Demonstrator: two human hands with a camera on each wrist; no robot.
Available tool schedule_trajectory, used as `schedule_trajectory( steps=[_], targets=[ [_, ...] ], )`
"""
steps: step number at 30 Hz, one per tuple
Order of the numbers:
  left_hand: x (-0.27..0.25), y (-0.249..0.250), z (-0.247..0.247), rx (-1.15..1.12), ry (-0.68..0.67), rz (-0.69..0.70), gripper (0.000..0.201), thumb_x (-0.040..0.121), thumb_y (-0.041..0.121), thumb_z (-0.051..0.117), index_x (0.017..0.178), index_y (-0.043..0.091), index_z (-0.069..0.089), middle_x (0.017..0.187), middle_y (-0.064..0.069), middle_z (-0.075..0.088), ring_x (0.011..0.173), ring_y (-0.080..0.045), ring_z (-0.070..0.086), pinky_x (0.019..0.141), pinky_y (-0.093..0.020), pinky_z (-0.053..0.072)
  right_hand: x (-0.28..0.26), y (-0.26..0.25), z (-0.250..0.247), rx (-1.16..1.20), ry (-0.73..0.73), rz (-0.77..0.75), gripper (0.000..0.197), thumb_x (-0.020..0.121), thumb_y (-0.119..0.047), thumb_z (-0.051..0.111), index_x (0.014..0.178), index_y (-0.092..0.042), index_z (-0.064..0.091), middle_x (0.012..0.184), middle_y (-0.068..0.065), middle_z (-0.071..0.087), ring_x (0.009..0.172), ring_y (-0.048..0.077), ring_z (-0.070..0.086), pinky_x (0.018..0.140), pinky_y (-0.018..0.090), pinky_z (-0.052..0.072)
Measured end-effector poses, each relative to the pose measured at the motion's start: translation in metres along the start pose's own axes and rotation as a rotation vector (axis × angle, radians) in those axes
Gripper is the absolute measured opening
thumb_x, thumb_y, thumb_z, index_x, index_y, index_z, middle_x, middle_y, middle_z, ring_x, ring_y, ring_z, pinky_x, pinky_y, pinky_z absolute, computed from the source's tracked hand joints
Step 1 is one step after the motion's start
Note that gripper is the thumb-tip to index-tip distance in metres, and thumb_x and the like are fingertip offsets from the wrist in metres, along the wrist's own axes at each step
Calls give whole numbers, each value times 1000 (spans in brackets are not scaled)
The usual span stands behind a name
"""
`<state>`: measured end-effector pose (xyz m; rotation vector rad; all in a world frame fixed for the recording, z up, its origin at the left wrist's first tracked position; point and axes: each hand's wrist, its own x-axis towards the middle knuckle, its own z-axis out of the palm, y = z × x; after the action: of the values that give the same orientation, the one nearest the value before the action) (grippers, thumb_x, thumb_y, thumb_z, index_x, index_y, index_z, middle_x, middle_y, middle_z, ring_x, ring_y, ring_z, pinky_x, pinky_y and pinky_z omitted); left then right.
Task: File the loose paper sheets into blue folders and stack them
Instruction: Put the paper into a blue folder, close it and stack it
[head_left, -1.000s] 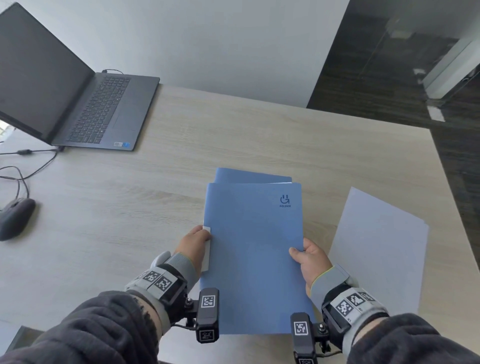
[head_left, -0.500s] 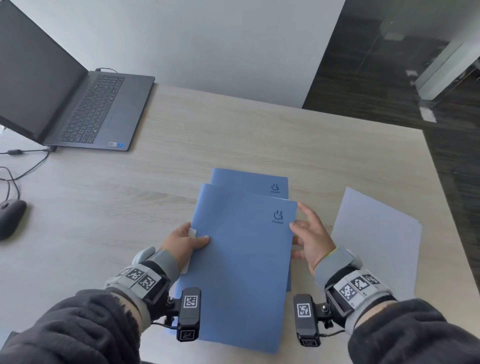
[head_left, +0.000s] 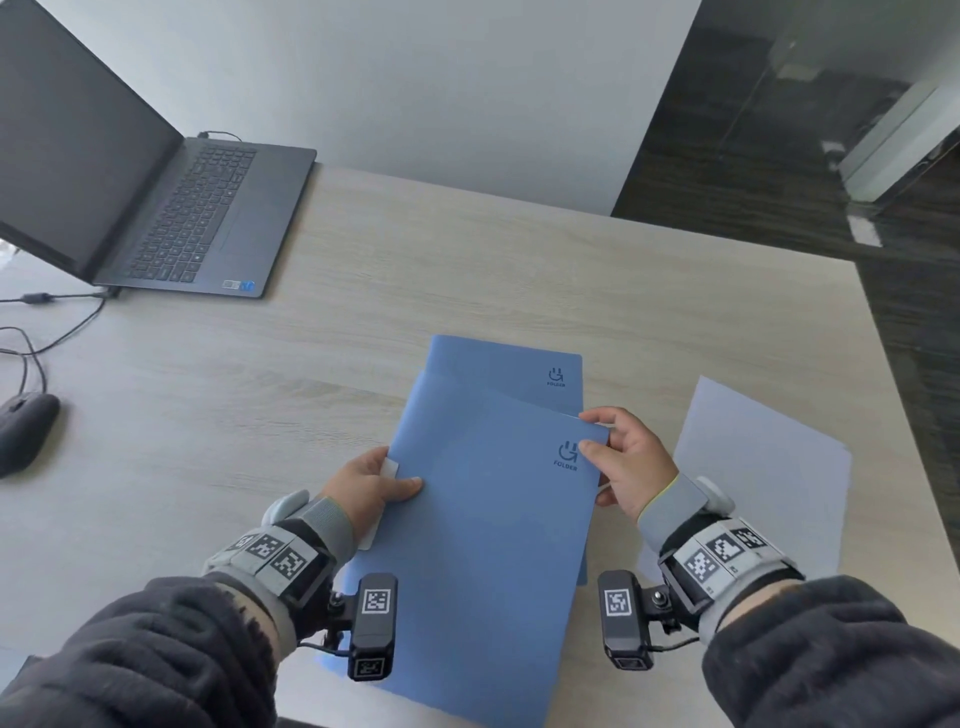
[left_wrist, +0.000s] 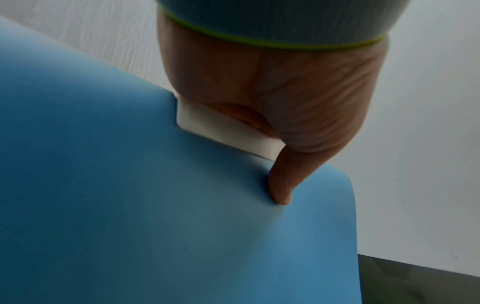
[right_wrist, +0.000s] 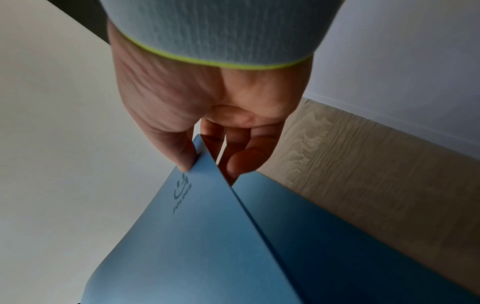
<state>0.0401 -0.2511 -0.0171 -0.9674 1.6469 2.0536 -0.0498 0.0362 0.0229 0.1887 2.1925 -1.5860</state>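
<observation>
Blue folder (head_left: 483, 545) held over the near middle of a pale wood worktop (head_left: 467, 270), tilted and partly overlapping a second blue folder (head_left: 511, 371) lying flat beneath it. Left hand (head_left: 371, 486) gripping the spine side, thumb pressed on the cover and the other fingers curled out of sight underneath, with a white tab (head_left: 390, 467) poking out beside the thumb; likely steadying the folder. Right hand (head_left: 626, 467) at the far right corner by the printed logo, thumb on top of the front cover and fingers (right_wrist: 241, 162) tucked beneath it, pinching that cover and parting it a little from the back leaf, seemingly to open it. Loose white paper sheets (head_left: 763, 478) lying flat just to the right, within easy reach of the right hand, not yet filed. Open laptop (head_left: 171, 208) at the far left of the worktop, dark mouse (head_left: 23, 431) at the left edge, both well apart from the folders.
</observation>
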Motion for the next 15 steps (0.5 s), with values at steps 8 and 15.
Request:
schedule_trajectory(
  steps=[8, 15],
  targets=[
    [-1, 2, -3, -32, -33, -25, 50, 60, 3, 75, 110, 2, 68, 105, -28, 72, 87, -42, 69, 80, -62, 57, 8, 5, 5, 42, 43, 10, 20, 89, -4, 57, 102, -18, 54, 93, 6, 73, 57, 17, 64, 37, 24, 41],
    [3, 6, -27, -57, 26, -21, 49, 59, 4, 75, 107, 2, 68, 99, -24, 74, 83, -40, 71, 81, -61, 56, 12, 5, 32, 249, -19, 130, 28, 90, -18, 60, 113, -33, 55, 82, 5, 74, 53, 16, 63, 41, 23, 41]
  ],
)
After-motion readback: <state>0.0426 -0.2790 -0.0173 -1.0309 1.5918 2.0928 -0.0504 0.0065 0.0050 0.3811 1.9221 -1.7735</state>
